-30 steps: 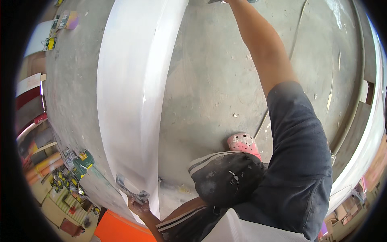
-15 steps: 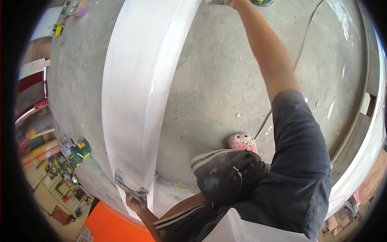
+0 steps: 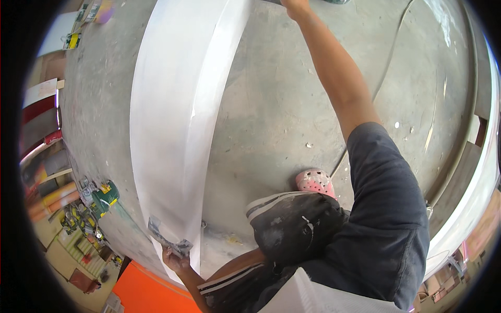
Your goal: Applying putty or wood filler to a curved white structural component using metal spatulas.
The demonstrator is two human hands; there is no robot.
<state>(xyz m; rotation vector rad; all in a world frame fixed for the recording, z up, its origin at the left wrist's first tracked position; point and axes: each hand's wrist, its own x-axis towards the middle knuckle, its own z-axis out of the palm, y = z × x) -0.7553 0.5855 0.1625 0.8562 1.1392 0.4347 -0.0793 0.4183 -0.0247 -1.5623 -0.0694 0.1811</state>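
Note:
A long, white, smooth panel (image 3: 167,104) with a raised ridge along it runs from the top of the view down to the lower left. At its near end, my left hand (image 3: 176,259) is closed on a wide putty knife (image 3: 169,242), its blade smeared with grey-white paste and lying over the panel's surface. My right arm reaches far forward, and my right hand (image 3: 295,7) is at the upper edge, beside the panel's right side. Its fingers are mostly cut off by the frame; only a dark grey sliver of what it holds shows.
Grey concrete floor (image 3: 271,120) surrounds the panel. A pink clog (image 3: 314,182) stands near my knee. Left are a green bucket (image 3: 106,196) and cluttered tins; an orange sheet (image 3: 148,289) lies lower left. A thin hose (image 3: 389,70) crosses the floor at right.
My right hand has moved a little left toward the panel, and its grey tool has mostly left the view. The green container at the top has nearly gone out of frame. My left hand stays put.

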